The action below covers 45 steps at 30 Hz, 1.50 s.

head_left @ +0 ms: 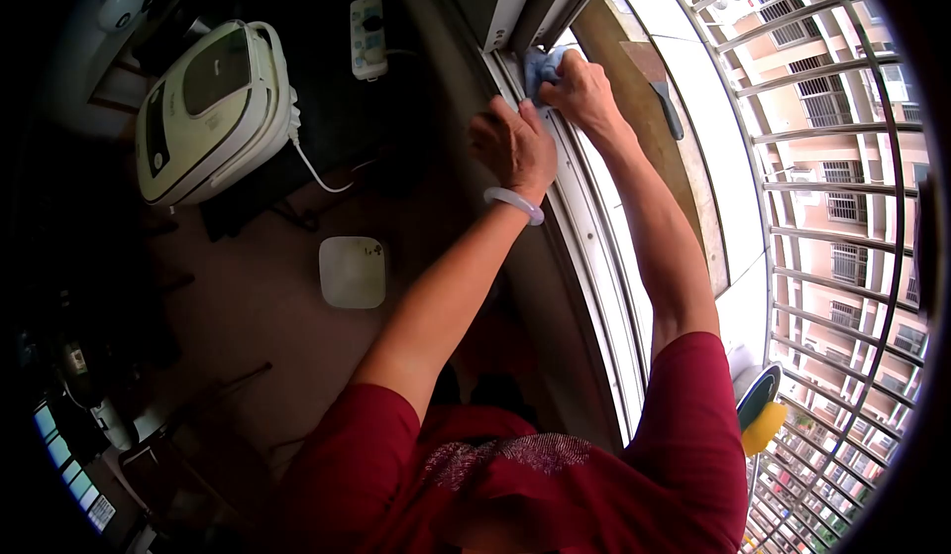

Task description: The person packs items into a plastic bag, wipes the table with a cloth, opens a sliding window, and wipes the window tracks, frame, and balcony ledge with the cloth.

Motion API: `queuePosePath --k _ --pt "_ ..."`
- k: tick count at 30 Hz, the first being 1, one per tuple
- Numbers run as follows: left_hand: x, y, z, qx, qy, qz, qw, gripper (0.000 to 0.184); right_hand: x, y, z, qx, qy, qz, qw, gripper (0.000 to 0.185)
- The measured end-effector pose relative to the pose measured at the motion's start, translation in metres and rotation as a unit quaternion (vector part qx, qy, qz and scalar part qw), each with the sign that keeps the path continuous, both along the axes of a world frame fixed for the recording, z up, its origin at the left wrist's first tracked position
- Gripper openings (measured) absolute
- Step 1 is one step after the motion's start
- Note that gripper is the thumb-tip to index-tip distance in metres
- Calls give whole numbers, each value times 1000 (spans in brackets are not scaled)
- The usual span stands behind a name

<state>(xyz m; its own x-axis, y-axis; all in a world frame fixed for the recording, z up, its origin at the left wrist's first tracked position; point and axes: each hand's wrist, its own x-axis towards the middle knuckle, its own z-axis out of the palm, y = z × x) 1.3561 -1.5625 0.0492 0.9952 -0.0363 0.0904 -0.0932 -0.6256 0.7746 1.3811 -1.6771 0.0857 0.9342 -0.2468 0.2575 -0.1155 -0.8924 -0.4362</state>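
My right hand (582, 90) is closed on a crumpled light-blue cloth (543, 66), pressed at the far end of the white window track (580, 192), close to the sliding window frame (510, 14). Just to the left, my left hand (516, 150) is at the inner edge of the track, a pale bracelet (515, 203) round its wrist. Its fingers are loosely bent, with the thumb and forefinger apart and nothing visible between them. Most of the cloth is covered by my right fingers.
Outside, a scraper with a dark handle (668, 110) lies on a brown board (659, 148) on the ledge. Metal bars (837, 132) stand beyond. A yellow object (765, 428) is at lower right. Indoors are a white appliance (213, 108), a power strip (369, 39) and a white square stool or lid (353, 273).
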Motion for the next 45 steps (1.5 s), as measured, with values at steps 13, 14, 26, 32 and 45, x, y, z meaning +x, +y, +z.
queuePosePath --k 13,14,26,32,45 --pt "1 2 6 6 59 -7 998 42 -90 22 13 55 168 -129 976 34" --pt "1 2 10 11 76 -10 997 44 -135 26 14 92 168 -128 973 34" --pt "-3 10 18 -19 87 -41 995 48 -498 81 16 65 245 -244 936 29" --pt "1 3 5 -1 57 -24 998 43 -285 44 14 58 141 -89 984 25" --pt "8 3 -10 -50 -25 -21 998 33 16 17 -3 -38 21 -113 993 35"
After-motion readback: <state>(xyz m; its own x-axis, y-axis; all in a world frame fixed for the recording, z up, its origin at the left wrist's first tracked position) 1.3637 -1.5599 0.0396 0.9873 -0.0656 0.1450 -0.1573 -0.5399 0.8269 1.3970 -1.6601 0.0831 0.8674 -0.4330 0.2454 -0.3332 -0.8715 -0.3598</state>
